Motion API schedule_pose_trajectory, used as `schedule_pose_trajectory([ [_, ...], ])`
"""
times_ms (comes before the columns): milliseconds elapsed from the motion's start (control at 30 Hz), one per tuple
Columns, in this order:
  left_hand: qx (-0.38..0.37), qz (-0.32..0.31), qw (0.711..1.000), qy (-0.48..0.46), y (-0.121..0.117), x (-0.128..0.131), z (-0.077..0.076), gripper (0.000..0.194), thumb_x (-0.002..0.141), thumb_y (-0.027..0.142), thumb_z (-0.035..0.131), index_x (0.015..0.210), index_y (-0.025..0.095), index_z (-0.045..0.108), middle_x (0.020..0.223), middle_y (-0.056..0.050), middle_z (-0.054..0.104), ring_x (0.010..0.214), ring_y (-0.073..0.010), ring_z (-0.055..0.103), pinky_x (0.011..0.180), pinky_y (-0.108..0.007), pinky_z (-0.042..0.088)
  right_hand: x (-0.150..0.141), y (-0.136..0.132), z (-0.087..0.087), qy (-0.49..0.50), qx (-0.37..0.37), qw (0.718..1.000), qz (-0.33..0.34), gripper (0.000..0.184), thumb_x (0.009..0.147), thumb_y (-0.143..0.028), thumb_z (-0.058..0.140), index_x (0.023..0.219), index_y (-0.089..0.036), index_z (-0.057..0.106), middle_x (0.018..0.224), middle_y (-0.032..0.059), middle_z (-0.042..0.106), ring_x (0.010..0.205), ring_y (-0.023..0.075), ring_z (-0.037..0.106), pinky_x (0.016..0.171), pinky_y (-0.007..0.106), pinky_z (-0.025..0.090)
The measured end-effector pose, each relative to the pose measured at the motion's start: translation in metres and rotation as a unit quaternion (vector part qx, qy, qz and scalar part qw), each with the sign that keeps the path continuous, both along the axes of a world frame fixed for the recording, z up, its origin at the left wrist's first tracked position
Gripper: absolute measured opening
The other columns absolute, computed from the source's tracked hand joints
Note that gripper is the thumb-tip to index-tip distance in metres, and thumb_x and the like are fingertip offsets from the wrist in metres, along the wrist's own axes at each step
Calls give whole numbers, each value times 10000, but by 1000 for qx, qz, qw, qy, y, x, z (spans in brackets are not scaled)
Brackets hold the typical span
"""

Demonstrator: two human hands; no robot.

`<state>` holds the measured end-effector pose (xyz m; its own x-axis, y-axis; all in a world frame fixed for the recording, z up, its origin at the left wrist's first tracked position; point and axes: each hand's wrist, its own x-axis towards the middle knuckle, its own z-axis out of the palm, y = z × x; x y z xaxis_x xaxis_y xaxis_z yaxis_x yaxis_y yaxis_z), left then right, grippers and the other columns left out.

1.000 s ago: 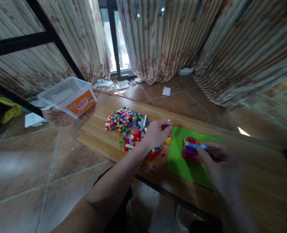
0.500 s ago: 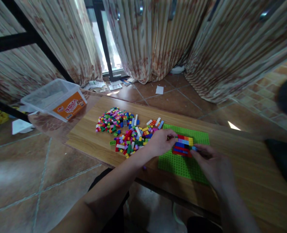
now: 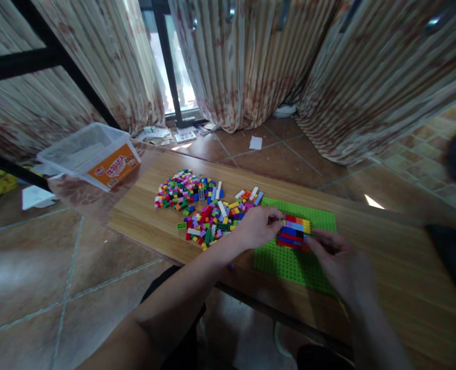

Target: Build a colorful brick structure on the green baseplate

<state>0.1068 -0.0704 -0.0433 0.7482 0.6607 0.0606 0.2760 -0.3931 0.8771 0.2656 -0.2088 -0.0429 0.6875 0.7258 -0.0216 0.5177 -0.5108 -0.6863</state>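
Brick build (image 3: pixel 292 232) on green board (image 3: pixel 282 264), atop table (image 3: pixel 397 262). Left hand (image 3: pixel 259 226) at build's left edge, fingers curled; grip unconfirmed. Right hand (image 3: pixel 343 259) at right edge, fingertips against it; cannot tell if pinching. Loose bricks (image 3: pixel 208 218) left of board.

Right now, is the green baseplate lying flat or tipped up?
Flat: the green baseplate lies level on the wooden table, no visible edge raised.

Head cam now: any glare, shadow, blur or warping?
Head view: window blown out, floor sun patch glaring; head view: rest dim, table's near edge shaded; head view: right hand slightly soft, bricks mostly distinguishable; head view: curtains slant near the frame's sides, likely wide-angle stretch.
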Motion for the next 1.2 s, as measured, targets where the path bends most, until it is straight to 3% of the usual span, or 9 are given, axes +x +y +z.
schedule_pose_trajectory([
  [400, 15, -4, 1000, 14, -1, -3, 6, 179, 881, 200, 558, 923, 141, 721, 789, -22, 709, 671, -131, 588, 626, -225, 448, -7, 4, 7, -41, 5, 999, -10, 416, 723, -576, 622, 905, -227, 757, 793, 66, 753, 742, 253, 704, 673, 365, 515],
  [633, 21, -5, 1000, 14, -1, -4, 8, 176, 879, 190, 555, 909, 140, 720, 779, -23, 703, 700, -140, 604, 655, -232, 462, -1, 0, 1, 12, -6, 1000, 11, 475, 678, -584, 677, 985, -227, 734, 862, 61, 764, 768, 245, 709, 687, 359, 523],
  [833, 23, -4, 999, 22, -1, -3, 8, 171, 875, 189, 564, 929, 136, 717, 787, -24, 704, 699, -138, 604, 635, -227, 453, -6, 2, 7, 1, -4, 1000, -1, 383, 654, -552, 669, 850, -228, 730, 777, 66, 751, 705, 249, 700, 635, 353, 522],
  [1200, 21, -4, 1000, 21, 0, -4, 8, 183, 876, 198, 544, 910, 147, 717, 765, -18, 693, 689, -136, 590, 636, -228, 449, -4, 3, 6, 1, 12, 1000, 26, 365, 713, -531, 644, 899, -227, 724, 831, 56, 758, 759, 234, 710, 708, 354, 538],
])
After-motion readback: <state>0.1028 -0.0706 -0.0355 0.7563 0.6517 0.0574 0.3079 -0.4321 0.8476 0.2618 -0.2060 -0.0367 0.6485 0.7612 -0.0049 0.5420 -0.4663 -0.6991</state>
